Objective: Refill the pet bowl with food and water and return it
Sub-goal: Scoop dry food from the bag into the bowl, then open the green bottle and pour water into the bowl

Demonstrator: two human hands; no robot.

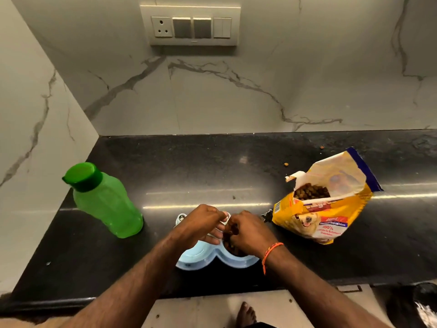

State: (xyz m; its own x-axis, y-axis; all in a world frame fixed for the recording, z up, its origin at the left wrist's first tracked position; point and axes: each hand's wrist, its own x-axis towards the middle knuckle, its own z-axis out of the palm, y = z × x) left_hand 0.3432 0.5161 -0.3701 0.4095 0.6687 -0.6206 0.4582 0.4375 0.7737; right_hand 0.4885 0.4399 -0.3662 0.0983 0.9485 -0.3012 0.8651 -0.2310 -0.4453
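Observation:
A pale blue double pet bowl (203, 260) sits near the front edge of the black counter, mostly under my hands. Its right cup holds brown kibble (233, 249); the left cup looks bare. My right hand (248, 233) hovers over the right cup with kibble pieces in its curled fingers. My left hand (203, 222) is beside it above the bowl's middle, fingers loosely bent and touching the right hand's fingertips. An open yellow dog food bag (324, 207) lies to the right, kibble showing in its mouth. A capped green water bottle (104, 200) stands at the left.
The black counter (189, 166) runs back to a marble wall with a switch panel (191, 26). A few stray kibble pieces (286, 164) lie behind the bag. A marble side wall closes the left. My bare foot (246, 313) shows on the floor below the counter edge.

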